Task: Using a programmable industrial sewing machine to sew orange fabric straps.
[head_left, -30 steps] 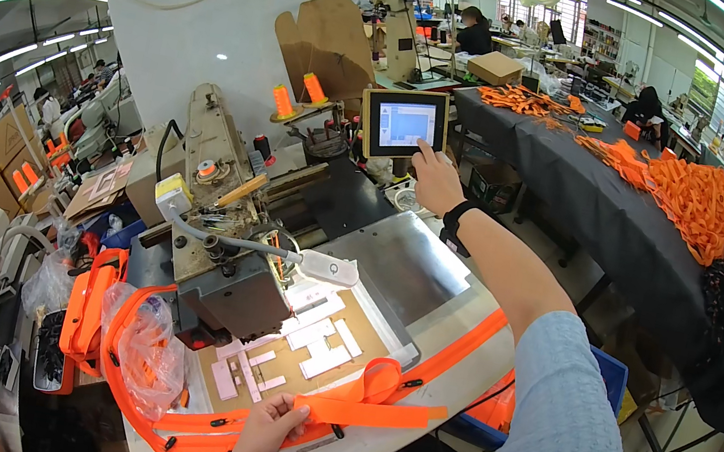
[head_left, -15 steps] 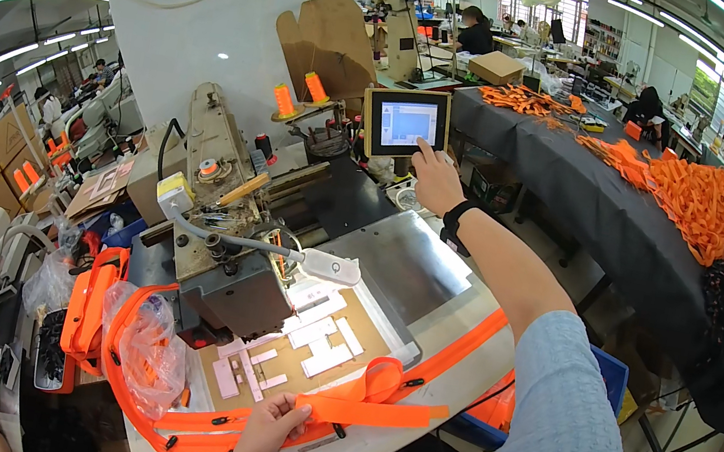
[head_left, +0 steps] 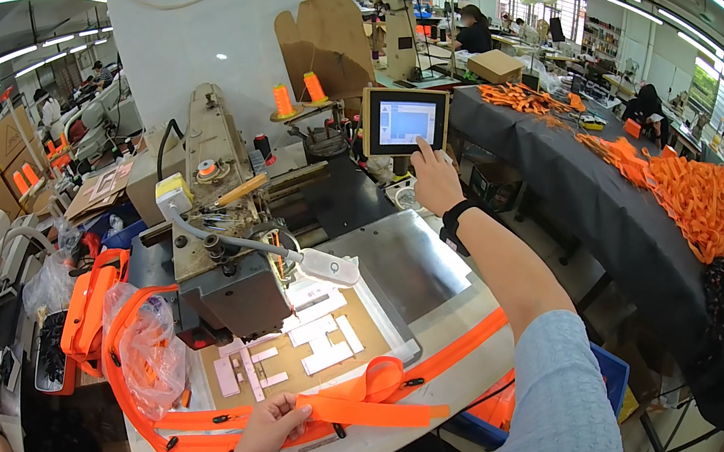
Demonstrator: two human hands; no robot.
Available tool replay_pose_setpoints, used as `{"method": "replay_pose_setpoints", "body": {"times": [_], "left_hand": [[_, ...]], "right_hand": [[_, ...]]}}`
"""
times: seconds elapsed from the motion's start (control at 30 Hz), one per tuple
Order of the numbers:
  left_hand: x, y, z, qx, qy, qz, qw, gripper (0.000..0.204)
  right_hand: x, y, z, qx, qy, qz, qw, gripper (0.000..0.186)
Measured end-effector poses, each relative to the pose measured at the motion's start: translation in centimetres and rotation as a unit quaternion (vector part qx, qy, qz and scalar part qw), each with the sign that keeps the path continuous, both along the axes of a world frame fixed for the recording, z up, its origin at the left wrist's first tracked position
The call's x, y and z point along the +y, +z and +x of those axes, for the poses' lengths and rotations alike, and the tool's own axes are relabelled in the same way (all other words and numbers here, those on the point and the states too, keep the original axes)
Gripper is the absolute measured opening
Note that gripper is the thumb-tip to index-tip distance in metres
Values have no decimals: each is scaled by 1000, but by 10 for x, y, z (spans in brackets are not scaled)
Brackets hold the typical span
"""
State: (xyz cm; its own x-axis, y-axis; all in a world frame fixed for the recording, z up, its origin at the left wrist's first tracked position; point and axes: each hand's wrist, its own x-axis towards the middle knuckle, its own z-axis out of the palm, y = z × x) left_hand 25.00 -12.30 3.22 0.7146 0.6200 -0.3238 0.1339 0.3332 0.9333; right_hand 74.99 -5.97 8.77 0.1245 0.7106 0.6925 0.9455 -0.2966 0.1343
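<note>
My left hand pinches the end of a flat orange strap over the front edge of the sewing table. The strap lies out to the right and loops back on itself. Up at the control screen, my right hand reaches with a fingertip at the panel's lower right; it holds nothing. Between the two stands a sewing machine, its head over a brown template board with pale cut-out strips. A small white lamp lights the board.
More orange strapping with black fittings curves along the table's left and front. A clear plastic bag sits beside it. Orange straps are heaped on a dark-covered table at right. A blue bin stands below. Other people work farther off.
</note>
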Motion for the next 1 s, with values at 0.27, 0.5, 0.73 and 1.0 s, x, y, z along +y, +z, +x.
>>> {"method": "replay_pose_setpoints", "body": {"times": [0.27, 0.5, 0.73, 1.0], "left_hand": [[0, 2, 1, 9, 0, 0, 1000, 11], [0, 1, 0, 5, 3, -9, 1000, 13], [0, -1, 0, -1, -1, -10, 1000, 13], [1, -3, 1, 7, -2, 4, 1000, 13]], "right_hand": [[3, 0, 0, 3, 1, 7, 1000, 35], [1, 2, -3, 28, -18, -35, 999, 37], [-15, -6, 2, 41, 38, 30, 998, 37], [-67, -9, 4, 74, 15, 45, 996, 35]]}}
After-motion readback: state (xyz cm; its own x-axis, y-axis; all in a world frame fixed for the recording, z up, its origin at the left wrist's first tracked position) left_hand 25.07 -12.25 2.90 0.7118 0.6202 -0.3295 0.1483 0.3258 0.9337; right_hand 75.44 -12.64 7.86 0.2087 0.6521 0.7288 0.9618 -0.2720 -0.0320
